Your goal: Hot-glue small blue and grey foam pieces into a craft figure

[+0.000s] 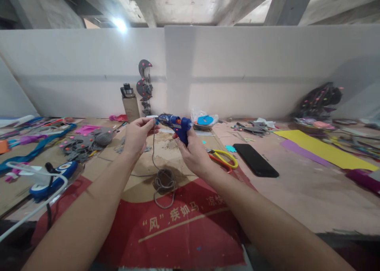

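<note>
My right hand [194, 152] is wrapped round the handle of a blue hot glue gun [175, 121], whose nozzle points left. The fingers of my left hand [138, 132] pinch a grey cord [153, 150] close to the nozzle tip. A small pale piece shows at those fingertips, too small to make out. From the pinch the cord hangs down to a loose coil [164, 180] on the red and brown cardboard [178, 239]. Whether the nozzle touches the cord, I cannot tell.
Scissors with yellow and orange handles [224, 159] and a black phone [255, 160] lie right of my right hand. A bottle [130, 105] stands by the wall. At left are a blue power strip [53, 180] with a white cable and grey craft pieces [80, 144]. Yellow sheet [320, 146] lies right.
</note>
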`<control>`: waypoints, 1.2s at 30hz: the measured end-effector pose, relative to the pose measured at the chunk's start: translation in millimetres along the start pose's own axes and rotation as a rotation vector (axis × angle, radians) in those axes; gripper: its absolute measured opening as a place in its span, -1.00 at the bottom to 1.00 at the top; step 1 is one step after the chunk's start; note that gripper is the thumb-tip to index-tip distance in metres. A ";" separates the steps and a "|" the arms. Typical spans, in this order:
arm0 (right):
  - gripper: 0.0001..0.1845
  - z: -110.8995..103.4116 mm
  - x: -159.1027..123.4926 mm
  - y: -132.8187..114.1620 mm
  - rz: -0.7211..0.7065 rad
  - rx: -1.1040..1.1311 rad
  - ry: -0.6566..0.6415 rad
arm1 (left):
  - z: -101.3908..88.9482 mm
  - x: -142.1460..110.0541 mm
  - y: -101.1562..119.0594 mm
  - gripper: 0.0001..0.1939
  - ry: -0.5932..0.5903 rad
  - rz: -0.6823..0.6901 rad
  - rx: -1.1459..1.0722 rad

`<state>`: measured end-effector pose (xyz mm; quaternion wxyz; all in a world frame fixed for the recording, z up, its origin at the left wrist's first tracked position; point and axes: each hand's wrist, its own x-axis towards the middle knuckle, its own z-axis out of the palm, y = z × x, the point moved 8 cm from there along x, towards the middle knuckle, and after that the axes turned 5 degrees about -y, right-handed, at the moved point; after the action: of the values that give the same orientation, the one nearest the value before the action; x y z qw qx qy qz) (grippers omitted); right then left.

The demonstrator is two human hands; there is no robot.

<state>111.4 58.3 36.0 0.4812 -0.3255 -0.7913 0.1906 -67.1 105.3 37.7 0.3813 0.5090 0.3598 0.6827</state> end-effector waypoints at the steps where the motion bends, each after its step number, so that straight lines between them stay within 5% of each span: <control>1: -0.73 -0.3 0.1 0.1 0.001 -0.003 0.001 | -0.3 0.2 0.2 -0.77 0.003 0.000 0.000; 36: -0.67 -1.5 -1.0 -1.3 0.005 -0.041 0.018 | -0.6 -1.0 3.0 -0.78 0.016 0.008 -0.004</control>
<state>112.6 56.6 36.8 0.4812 -0.3391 -0.7898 0.1725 -67.9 102.9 39.8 0.3766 0.5042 0.3593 0.6891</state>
